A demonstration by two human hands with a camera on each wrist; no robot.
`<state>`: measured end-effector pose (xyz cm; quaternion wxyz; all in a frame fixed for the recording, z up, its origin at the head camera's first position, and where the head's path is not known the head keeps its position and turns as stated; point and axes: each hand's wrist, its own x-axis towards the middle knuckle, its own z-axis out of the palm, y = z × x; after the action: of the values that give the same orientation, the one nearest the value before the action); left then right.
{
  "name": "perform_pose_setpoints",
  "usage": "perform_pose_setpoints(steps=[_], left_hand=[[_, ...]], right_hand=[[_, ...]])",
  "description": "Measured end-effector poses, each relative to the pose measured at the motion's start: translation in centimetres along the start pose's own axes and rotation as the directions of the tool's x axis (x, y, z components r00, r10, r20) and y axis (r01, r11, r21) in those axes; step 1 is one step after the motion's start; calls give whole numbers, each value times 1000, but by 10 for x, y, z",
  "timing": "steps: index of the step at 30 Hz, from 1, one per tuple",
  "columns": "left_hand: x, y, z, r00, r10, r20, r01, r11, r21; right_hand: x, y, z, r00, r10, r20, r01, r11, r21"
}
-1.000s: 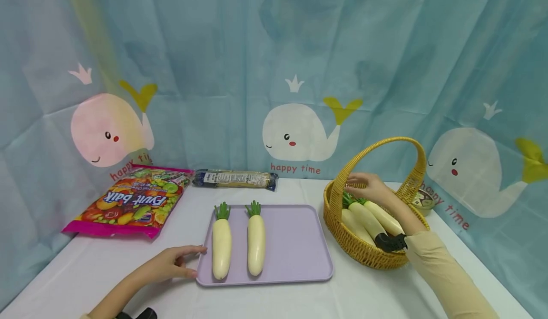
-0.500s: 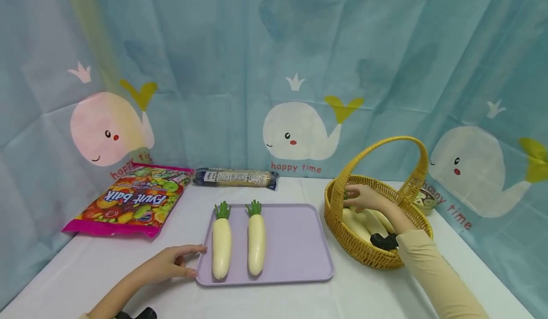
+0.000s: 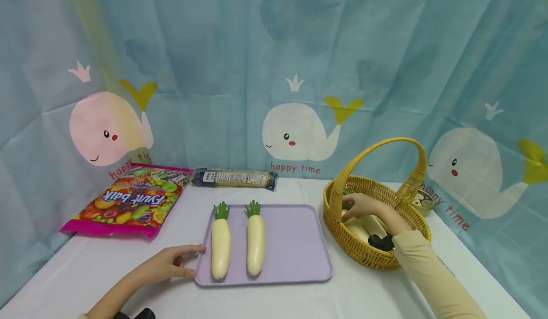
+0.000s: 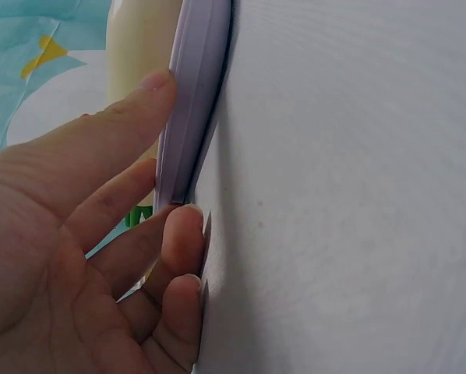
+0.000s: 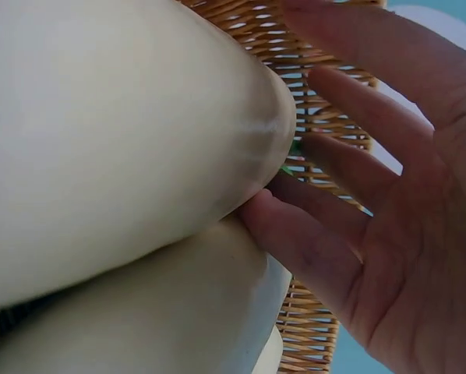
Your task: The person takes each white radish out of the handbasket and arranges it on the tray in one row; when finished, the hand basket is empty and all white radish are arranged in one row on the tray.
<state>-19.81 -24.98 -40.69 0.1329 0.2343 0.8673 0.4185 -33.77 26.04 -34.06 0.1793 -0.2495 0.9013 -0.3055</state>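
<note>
My left hand (image 3: 171, 264) rests at the left edge of a lilac tray (image 3: 297, 243), its thumb and index finger touching the rim; the other fingers bend loosely against the table in the left wrist view. Two white radishes with green tops lie side by side on the tray, a left radish (image 3: 220, 250) and a right radish (image 3: 256, 245). My right hand (image 3: 364, 205) is inside the wicker basket (image 3: 351, 252), over more white radishes (image 5: 124, 132). Its fingers spread loosely behind a radish's rounded end in the right wrist view, one fingertip right at it.
The basket's tall arched handle (image 3: 385, 140) rises around my right arm. A colourful candy bag (image 3: 132, 200) lies at the left, and a long clear-and-blue packet (image 3: 234, 178) at the back. Behind the basket stands a small tin (image 3: 423, 201). A blue whale-print curtain (image 3: 214, 71) hangs behind.
My right hand has gone lower into the basket, from above the radish tops down among the radishes. The left hand and the two radishes on the tray stay put.
</note>
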Motion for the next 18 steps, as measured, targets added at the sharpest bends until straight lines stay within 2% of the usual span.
perform_pose_setpoints(steps=[3, 8, 13, 18], left_hand=[[-1, -1, -1, 1000, 0, 1, 0, 1000, 0], [-1, -2, -2, 1000, 1, 1, -1, 1000, -4], [-1, -1, -1, 1000, -11, 5, 11, 1000, -9], [1, -2, 0, 1000, 3, 4, -3, 1000, 0]], right_hand=[[1, -2, 2, 1000, -12, 28, 12, 1000, -16], [1, -7, 1, 999, -39, 33, 40, 998, -45], [2, -1, 2, 996, -62, 63, 65, 997, -37], [1, 0, 1, 990, -112, 81, 118, 991, -65]])
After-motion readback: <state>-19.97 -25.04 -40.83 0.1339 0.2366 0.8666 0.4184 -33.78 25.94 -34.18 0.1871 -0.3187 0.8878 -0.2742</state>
